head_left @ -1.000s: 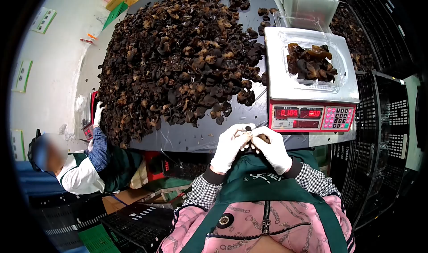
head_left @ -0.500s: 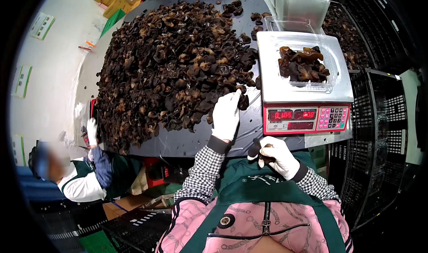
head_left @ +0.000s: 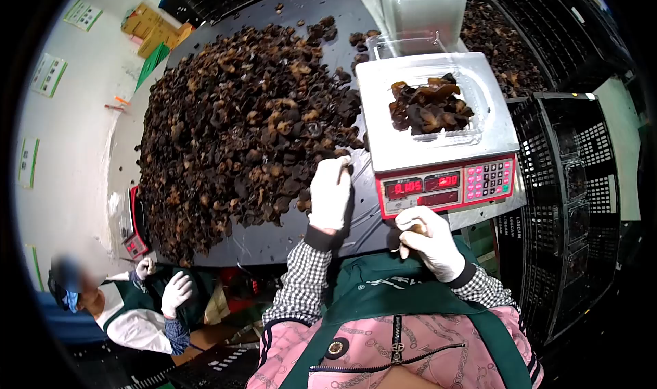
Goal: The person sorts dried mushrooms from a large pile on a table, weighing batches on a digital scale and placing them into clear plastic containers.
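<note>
My white-gloved left hand is at the near right edge of a big heap of dark brown wood ear mushrooms. Its fingers are pinched, and a dark bit of mushroom shows at the fingertips. Just below the scale's display, my gloved right hand curls round a small brownish piece of wood ear mushroom, mostly hidden by the fingers. On the scale lies a clear plastic tray with wood ear mushrooms in it. The red digits seem to read 0.105.
Stacked clear trays stand behind the scale. Black crates line the right side, with more mushrooms beyond the scale. A co-worker in white gloves is at lower left, beside another red scale.
The view has shifted, so the scale sits further left. My left hand has drawn slightly nearer me, and less mushroom shows in my right fingers. The co-worker's second hand has come into view.
</note>
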